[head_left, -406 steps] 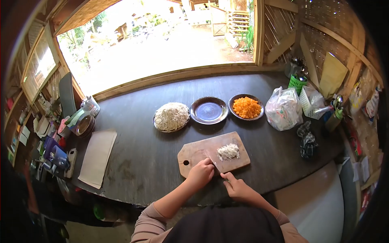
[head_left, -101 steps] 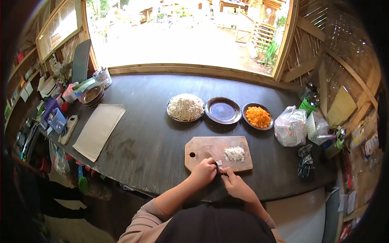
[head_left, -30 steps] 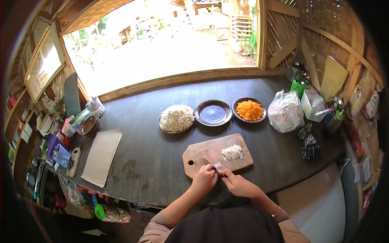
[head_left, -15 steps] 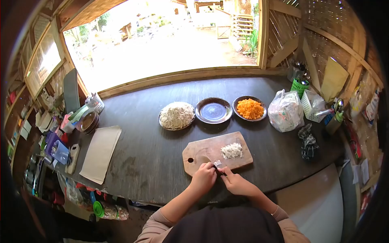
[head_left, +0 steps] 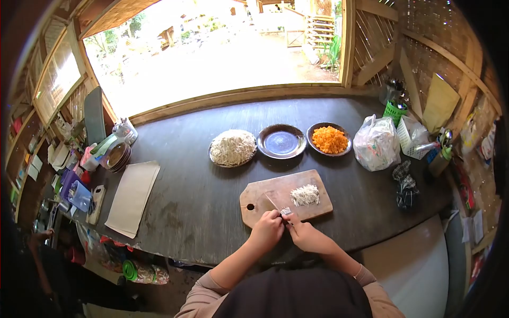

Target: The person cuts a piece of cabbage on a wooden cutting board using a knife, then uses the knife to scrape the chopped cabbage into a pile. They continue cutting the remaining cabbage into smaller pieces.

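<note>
My left hand [head_left: 267, 231] is closed at the near edge of the wooden cutting board [head_left: 254, 192], its fingertips pressed together; what they pinch is hidden. Touching it, my right hand [head_left: 309, 236] is wrapped round what looks like a knife [head_left: 273, 203], its thin blade slanting up and left over the board. A few small white bits [head_left: 286, 211] sit by the fingertips. Farther right on the board is a small pile of white shreds [head_left: 305, 195]. Behind stand a plate heaped with white shreds [head_left: 232, 148], a dark plate [head_left: 281, 141] and a bowl of chopped orange food [head_left: 330, 140].
A filled plastic bag [head_left: 376, 144] and a checked cloth [head_left: 405, 184] lie to the right, near a white basket [head_left: 413, 139]. Brown paper sheets [head_left: 132, 199] lie left, near stacked bowls [head_left: 117, 157]. Another person's hand [head_left: 42, 237] shows at lower left.
The view has shifted slightly. My hands stay together at the board's near edge, and the blade now shows as a straighter slanting line. At lower left, another person's arm has come into view.
</note>
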Demonstrator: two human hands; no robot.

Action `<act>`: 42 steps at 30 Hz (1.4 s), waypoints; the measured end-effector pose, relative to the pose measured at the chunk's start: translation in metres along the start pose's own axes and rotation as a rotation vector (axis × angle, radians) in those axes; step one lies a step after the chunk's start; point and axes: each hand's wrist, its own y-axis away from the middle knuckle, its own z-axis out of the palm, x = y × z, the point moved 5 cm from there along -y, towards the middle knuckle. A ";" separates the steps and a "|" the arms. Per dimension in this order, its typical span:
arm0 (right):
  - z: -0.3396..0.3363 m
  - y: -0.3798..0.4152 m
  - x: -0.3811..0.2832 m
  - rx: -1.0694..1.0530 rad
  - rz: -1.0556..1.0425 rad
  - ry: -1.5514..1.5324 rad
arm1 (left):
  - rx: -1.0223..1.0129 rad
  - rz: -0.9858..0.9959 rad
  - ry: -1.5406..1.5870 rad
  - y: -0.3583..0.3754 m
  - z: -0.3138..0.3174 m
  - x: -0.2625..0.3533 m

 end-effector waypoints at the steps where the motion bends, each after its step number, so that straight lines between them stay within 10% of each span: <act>1: 0.000 0.000 0.004 0.002 0.001 0.000 | 0.009 0.009 0.006 -0.001 0.000 0.000; 16: -0.003 0.008 0.004 -0.019 -0.174 0.009 | -0.010 0.044 -0.003 0.001 0.005 -0.007; 25: -0.011 0.002 -0.013 -0.207 0.260 0.038 | 0.005 0.034 -0.018 0.003 0.005 -0.003; 29: -0.003 0.009 0.013 0.044 -0.330 0.078 | -0.008 0.014 -0.043 0.002 0.002 0.000; 35: 0.000 -0.004 0.000 -0.086 0.024 0.047 | -0.009 0.017 -0.210 0.005 -0.001 0.006; 42: 0.004 0.005 0.011 0.014 -0.138 0.020 | 0.001 0.005 -0.169 0.007 -0.001 0.006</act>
